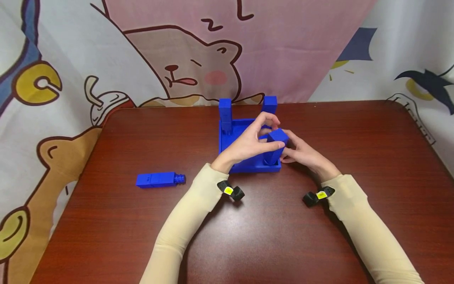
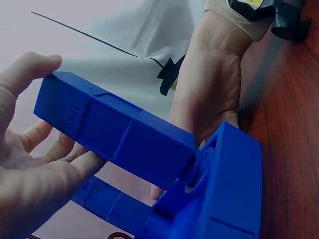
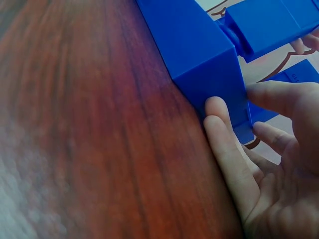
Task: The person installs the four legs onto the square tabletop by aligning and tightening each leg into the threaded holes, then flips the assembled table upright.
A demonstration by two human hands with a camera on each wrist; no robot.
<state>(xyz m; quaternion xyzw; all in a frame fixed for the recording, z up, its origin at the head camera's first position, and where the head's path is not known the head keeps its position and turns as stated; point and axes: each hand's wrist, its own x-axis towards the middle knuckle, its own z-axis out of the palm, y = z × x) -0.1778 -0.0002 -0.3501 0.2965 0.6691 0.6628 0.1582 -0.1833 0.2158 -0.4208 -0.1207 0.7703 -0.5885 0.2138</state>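
Largest is one printed cloth (image 1: 301,47) behind one dark red-brown table (image 1: 269,236). Two cream sleeves (image 1: 177,225) reach in over the near side. One blue tray (image 1: 255,169) sits near the table's far edge; the left hand and wrist cover its near left corner. The left hand (image 1: 248,142) grips the upper part of the near right post (image 1: 276,136), thumb on one side and fingers on another, while the right hand (image 1: 301,152) holds the tray's near right corner, fingers on the outer wall. There are four blue posts: that one, its narrow neck at the tray corner, the far left post (image 1: 225,114) and the far right post (image 1: 270,105) upright at their corners, and the loose post (image 1: 156,180) lying well apart to the left, ridged end toward the tray. Smallest are two black wrist devices (image 1: 237,193), each with one yellow label.
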